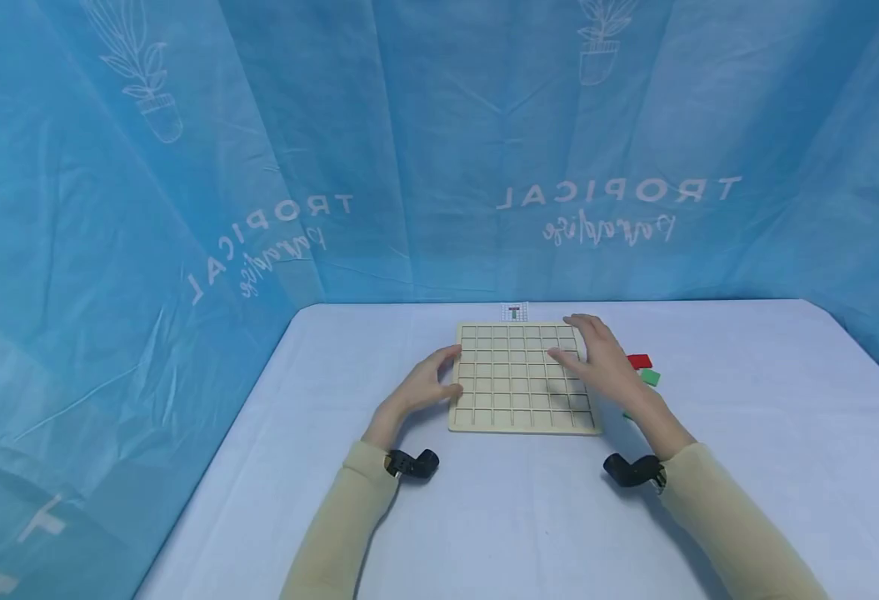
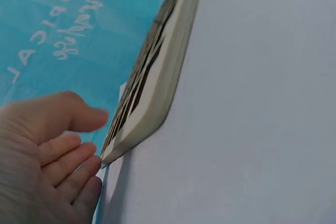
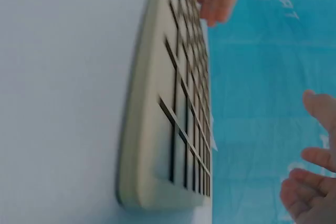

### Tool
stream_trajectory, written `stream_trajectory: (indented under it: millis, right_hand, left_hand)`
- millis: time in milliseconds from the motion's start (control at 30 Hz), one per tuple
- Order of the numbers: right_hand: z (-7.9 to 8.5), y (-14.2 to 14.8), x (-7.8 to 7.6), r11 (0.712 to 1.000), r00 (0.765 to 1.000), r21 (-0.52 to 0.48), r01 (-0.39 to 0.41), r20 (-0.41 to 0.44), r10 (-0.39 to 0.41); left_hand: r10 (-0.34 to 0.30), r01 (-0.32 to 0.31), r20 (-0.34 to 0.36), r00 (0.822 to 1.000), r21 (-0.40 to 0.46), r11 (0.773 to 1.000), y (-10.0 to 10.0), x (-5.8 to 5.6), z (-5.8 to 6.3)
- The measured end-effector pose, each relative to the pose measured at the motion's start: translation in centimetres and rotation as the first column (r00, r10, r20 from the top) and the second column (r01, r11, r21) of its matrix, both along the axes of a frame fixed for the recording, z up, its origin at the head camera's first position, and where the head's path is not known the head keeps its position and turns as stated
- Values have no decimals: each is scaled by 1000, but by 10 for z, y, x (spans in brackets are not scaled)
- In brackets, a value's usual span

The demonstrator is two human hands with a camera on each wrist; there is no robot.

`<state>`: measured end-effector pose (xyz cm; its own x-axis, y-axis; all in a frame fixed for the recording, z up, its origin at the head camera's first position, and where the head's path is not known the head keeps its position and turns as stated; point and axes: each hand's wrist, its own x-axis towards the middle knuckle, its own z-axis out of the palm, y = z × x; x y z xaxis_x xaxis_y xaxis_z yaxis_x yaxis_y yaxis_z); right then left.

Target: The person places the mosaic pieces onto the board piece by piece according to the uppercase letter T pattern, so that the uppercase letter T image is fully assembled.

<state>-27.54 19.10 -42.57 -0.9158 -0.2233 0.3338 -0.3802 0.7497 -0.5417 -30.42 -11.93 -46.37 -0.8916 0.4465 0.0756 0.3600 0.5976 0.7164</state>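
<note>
A pale wooden board (image 1: 517,379) with a grid of square cells lies flat on the white table. My left hand (image 1: 426,382) is at the board's left edge, its thumb and fingers spread and the fingertips right at the rim. In the left wrist view the fingers of that left hand (image 2: 63,156) are loosely bent beside the board's corner. Over the board's right side hovers my right hand (image 1: 596,358), fingers apart with nothing between them. The right wrist view has this right hand (image 3: 312,166) off to the side of the board, raised above its surface.
Right of the board lie a red tile (image 1: 639,362) and a green tile (image 1: 650,377), with more pieces partly hidden by the right forearm. A small printed grid card (image 1: 515,312) sits behind the board. Blue curtains (image 1: 439,150) hang around the table.
</note>
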Motion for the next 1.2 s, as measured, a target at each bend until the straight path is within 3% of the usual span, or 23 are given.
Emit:
stream_trajectory:
  millis: [233, 467, 567, 700, 800, 1200]
  right_hand:
    - [1, 35, -5, 983, 994, -170, 72, -70, -85]
    - [-60, 100, -49, 946, 966, -226, 232, -59, -251]
    - [-62, 106, -41, 935, 967, -263, 237, -25, -252]
    - [-50, 98, -11, 926, 976, -309, 216, 54, -210]
    - [-47, 96, 2, 924, 977, -318, 211, 79, -196]
    - [-59, 104, -2, 967, 975, -179, 182, 158, -154]
  left_hand:
    - [23, -23, -8, 1000, -12, 1000, 0, 4, -8]
    - [29, -29, -9, 1000, -33, 999, 0, 3, -4]
    - [37, -37, -10, 999, -27, 999, 0, 3, -3]
    - [50, -50, -4, 999, -32, 998, -2, 3, -5]
    - [58, -58, -3, 998, -36, 998, -3, 3, -7]
    - [68, -67, 10, 998, -13, 998, 0, 2, -10]
